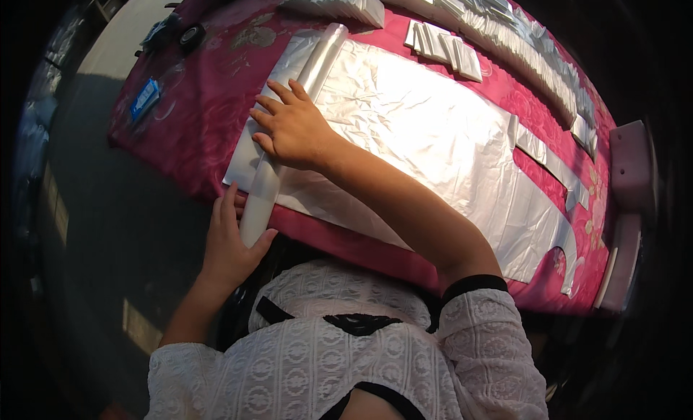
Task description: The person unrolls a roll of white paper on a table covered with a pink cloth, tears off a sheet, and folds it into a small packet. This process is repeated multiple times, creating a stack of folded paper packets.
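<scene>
A long roll of thin white plastic film lies across the left edge of a stack of flat white plastic bags on a table covered with a pink flowered cloth. My left hand grips the near end of the roll, which sticks out over the table edge. My right hand presses flat on the roll's middle, fingers spread and pointing left. The bag handles lie to the right.
Rows of folded white bags line the far side, and a smaller group lies in front of them. A black tape roll and a blue packet rest at the table's left. A grey floor is on the left.
</scene>
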Action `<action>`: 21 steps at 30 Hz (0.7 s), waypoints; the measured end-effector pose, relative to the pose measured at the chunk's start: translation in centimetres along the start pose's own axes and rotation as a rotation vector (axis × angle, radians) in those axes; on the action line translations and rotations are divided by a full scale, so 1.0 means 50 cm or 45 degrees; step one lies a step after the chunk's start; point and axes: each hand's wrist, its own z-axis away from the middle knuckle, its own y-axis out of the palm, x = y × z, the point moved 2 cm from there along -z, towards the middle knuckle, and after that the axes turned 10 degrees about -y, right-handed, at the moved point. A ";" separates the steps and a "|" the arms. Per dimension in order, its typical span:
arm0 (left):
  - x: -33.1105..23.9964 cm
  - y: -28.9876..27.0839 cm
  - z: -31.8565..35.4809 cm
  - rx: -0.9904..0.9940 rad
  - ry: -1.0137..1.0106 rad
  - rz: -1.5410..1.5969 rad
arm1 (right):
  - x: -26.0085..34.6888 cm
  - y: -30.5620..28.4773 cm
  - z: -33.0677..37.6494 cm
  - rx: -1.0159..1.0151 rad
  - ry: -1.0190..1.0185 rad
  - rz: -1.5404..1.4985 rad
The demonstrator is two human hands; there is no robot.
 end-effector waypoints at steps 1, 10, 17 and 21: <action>0.005 0.001 -0.001 -0.063 0.002 -0.087 | 0.011 0.012 -0.017 -0.130 0.099 -0.027; 0.007 0.016 0.005 0.703 -0.177 1.241 | 0.030 -0.032 0.006 -1.120 0.953 -1.600; -0.072 0.051 -0.008 1.019 -0.299 1.238 | 0.014 -0.150 0.081 -1.120 0.848 -1.942; -0.104 0.084 -0.001 1.316 -0.203 1.463 | 0.033 -0.193 0.117 -1.150 0.748 -2.208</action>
